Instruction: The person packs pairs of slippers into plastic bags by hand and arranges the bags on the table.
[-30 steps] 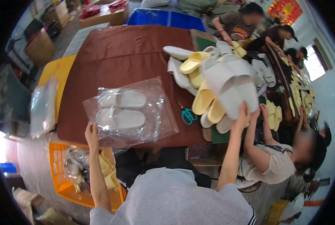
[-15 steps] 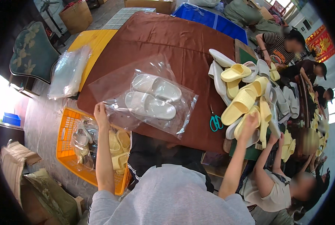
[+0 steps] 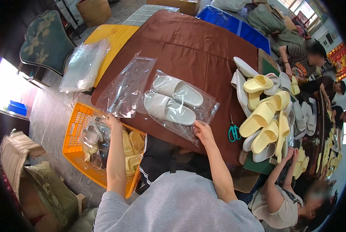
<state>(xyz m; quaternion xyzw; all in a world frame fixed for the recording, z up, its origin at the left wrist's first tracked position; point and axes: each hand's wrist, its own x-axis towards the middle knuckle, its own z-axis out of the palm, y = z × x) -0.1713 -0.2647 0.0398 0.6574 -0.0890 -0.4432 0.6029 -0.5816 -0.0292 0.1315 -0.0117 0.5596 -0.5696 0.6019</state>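
A pair of pale grey ribbed slippers (image 3: 173, 107) lies in a clear plastic bag (image 3: 211, 110) on the brown table cover. My right hand (image 3: 204, 132) is closed at the near edge of this bag, beside the heel of the nearer slipper. Another clear bag (image 3: 127, 87), flat and with nothing seen inside, spreads to the left of the pair. Its near edge is pinched in my left hand (image 3: 113, 121), just above the orange crate. Teal-handled scissors (image 3: 233, 132) rest to the right of my right hand.
Loose yellow slippers (image 3: 258, 120) and grey ones are heaped at the table's right. The orange crate (image 3: 73, 133) at the lower left holds bagged slippers. A stack of clear bags (image 3: 84, 65) lies on the yellow board (image 3: 111, 34). Several people work along the right side.
My right hand has come left from the yellow slippers to the bagged grey pair. The flat bag now lies apart, left of the pair. The whole view has shifted a little.
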